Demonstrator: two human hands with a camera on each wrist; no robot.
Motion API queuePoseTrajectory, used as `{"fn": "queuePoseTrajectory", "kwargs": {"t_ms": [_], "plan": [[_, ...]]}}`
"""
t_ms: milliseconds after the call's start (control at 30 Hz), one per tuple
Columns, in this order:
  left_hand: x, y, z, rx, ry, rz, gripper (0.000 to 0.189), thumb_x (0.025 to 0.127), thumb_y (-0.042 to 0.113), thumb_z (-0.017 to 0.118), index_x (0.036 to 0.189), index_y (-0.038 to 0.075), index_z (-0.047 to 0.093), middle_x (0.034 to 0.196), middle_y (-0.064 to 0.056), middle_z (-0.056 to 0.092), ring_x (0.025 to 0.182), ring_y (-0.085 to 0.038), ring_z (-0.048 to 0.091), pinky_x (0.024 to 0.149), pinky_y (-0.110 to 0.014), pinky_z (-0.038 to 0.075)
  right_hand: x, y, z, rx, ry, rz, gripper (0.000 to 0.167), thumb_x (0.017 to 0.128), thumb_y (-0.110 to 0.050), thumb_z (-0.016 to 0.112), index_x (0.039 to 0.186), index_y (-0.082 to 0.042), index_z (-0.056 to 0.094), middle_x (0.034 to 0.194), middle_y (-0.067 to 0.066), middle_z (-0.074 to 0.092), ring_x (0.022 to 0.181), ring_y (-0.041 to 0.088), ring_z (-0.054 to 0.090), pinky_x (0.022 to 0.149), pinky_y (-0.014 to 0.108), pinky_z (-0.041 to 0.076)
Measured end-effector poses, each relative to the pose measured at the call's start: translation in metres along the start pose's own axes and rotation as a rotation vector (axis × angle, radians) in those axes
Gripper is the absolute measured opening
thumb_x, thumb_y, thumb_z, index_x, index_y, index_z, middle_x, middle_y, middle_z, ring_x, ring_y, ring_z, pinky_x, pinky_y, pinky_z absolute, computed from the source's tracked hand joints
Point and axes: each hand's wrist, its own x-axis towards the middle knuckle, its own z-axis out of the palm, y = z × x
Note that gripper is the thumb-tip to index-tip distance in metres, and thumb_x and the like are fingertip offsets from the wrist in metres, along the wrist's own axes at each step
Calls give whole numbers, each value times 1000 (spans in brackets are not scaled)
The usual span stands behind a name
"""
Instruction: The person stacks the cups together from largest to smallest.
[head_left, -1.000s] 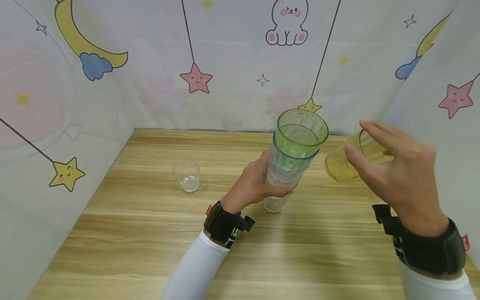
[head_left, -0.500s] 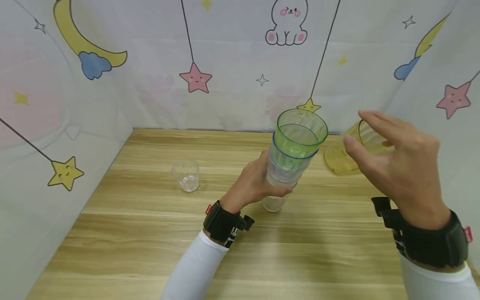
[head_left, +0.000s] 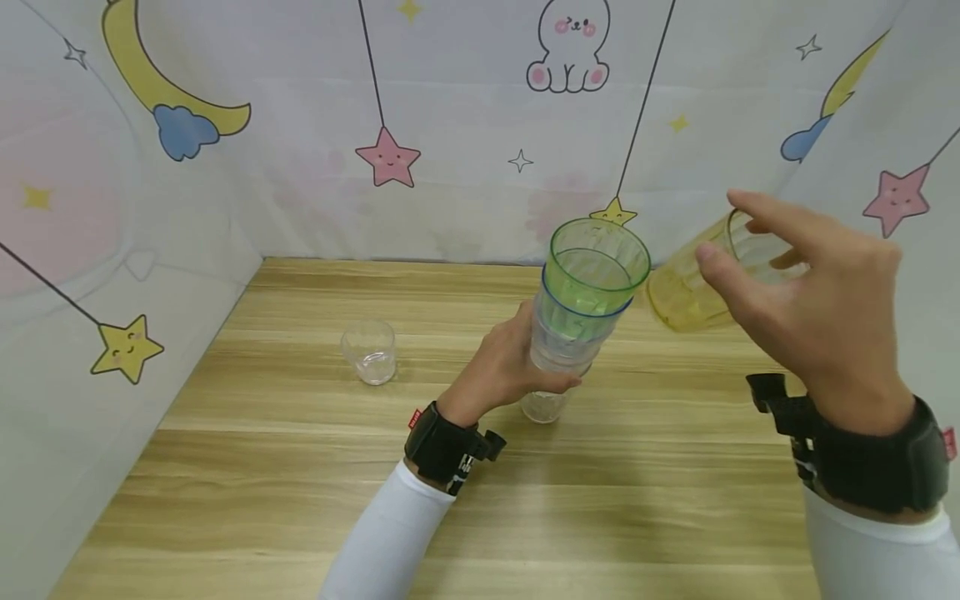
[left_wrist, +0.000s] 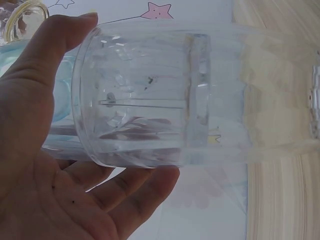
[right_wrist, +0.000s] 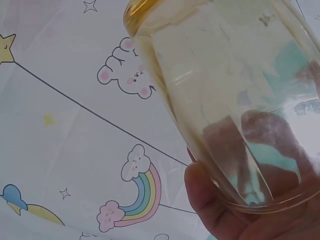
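Note:
My left hand (head_left: 498, 367) grips a tall stack of nested cups around its middle. A green cup (head_left: 592, 262) sits uppermost, a blue-rimmed cup (head_left: 551, 321) is below it, and a clear cup's base (head_left: 545, 407) shows beneath the hand. In the left wrist view, thumb and fingers curl around the rim of a clear cup (left_wrist: 145, 100). Whether the stack touches the table, I cannot tell. To its right, my right hand (head_left: 832, 308) holds a yellow cup (head_left: 678, 296) near its rim, tilted, base toward the stack. The right wrist view shows that yellow cup (right_wrist: 225, 90) close up.
A single clear cup (head_left: 375, 367) stands upright on the wooden table (head_left: 247, 467), left of the stack. Cartoon-printed cloth (head_left: 465, 208) walls off the back and both sides of the table.
My right hand has risen and shifted slightly right with the yellow cup, whose base has lifted a little. My left hand and the stack have hardly moved.

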Motion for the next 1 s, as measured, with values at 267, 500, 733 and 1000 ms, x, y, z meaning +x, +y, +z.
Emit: {"fn": "queuePoseTrajectory", "kwargs": {"t_ms": [267, 500, 733, 1000], "plan": [[1, -1, -1, -9, -3, 9, 94, 72, 29, 93, 146, 14, 36, 125, -1, 59, 113, -16, 58, 91, -39, 51, 9, -7, -2, 10, 23, 73, 45, 79, -24, 78, 120, -7, 75, 88, 27, 71, 87, -23, 49, 71, 6, 35], [1, -1, 0, -15, 2, 14, 95, 72, 28, 93, 147, 15, 36, 125, -1, 59, 113, -16, 58, 91, -39, 51, 16, -9, -5, 13, 31, 65, 46, 80, -30, 77, 122, -10, 75, 90, 28, 71, 88, -19, 51, 71, 8, 36], [0, -2, 0, -17, 2, 20, 94, 73, 28, 93, 147, 16, 37, 125, 0, 59, 113, -16, 58, 92, -39, 51, 20, -10, -7, -15, 20, 59, 47, 83, -33, 75, 125, -11, 73, 102, 24, 72, 90, -21, 47, 72, 8, 35], [-1, -1, 0, -25, 0, 14, 92, 73, 28, 93, 145, 16, 37, 125, 0, 59, 112, -15, 58, 92, -39, 51, 27, -10, -10, -43, 12, 66, 47, 86, -35, 74, 127, -13, 72, 112, 19, 72, 92, -23, 46, 72, 8, 34]]}}
